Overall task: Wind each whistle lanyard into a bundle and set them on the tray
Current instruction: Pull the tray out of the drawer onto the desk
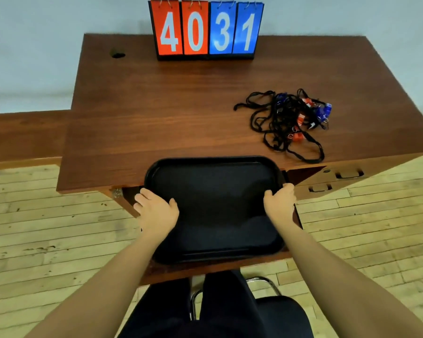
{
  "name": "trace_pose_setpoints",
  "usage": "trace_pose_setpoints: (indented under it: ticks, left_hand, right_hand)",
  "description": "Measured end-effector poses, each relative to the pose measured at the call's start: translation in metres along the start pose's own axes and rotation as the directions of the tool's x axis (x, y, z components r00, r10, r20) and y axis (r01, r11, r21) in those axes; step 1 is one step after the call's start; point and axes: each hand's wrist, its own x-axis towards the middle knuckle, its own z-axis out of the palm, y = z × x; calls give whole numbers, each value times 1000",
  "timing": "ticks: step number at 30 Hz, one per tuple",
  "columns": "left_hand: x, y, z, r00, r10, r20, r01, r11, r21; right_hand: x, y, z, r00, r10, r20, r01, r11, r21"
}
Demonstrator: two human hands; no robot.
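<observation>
A black rectangular tray is half over the near edge of the brown wooden desk, above an open drawer. My left hand grips the tray's left rim and my right hand grips its right rim. The tray holds nothing. A tangled heap of black lanyards with red and blue whistles lies on the desk at the right, well apart from both hands.
A flip scoreboard reading 4031 stands at the desk's far edge. A cable hole is at the far left. Drawer fronts show at the right. A black chair and my legs are below, on a wooden floor.
</observation>
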Motion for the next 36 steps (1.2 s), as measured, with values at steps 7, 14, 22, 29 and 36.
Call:
trace_pose_setpoints:
  ticks: [7, 14, 22, 29, 36]
  left_hand:
    - [46, 26, -29, 1000, -8, 22, 6, 996, 89]
    - [91, 42, -38, 997, -49, 61, 42, 993, 109]
    - [140, 73, -45, 998, -54, 43, 49, 993, 105]
    - [163, 101, -39, 999, -31, 19, 29, 992, 123]
    - [177, 120, -31, 999, 51, 3, -51, 991, 125]
  right_hand:
    - [28, -48, 7, 992, -66, 111, 65, 998, 9]
    - [68, -102, 21, 971, -147, 190, 169, 980, -105]
    - [109, -144, 45, 951, -147, 272, 203, 960, -191]
    - [140, -160, 50, 953, -156, 261, 205, 963, -176]
    - [164, -164, 46, 952, -175, 252, 221, 961, -169]
